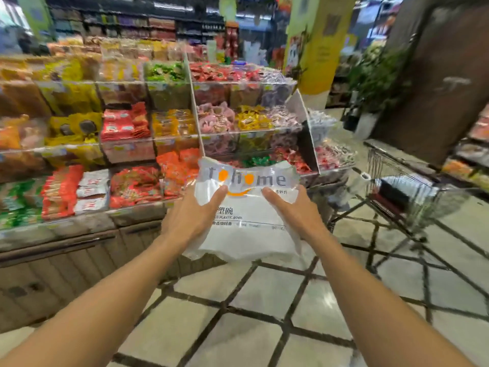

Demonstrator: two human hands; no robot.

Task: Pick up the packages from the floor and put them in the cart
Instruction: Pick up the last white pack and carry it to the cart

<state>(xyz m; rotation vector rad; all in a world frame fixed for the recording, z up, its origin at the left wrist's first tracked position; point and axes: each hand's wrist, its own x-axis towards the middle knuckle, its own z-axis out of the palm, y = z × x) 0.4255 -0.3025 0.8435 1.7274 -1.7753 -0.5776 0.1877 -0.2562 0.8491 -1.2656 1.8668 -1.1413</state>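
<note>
Both hands, left hand point(197, 211) and right hand point(292, 213), grip white package point(246, 234); wire cart point(404, 192) far right holds dark item point(391, 192).

White translucent package point(246, 207) with grey-orange lettering; pale floor point(264, 313) with dark diamond lines.
</note>
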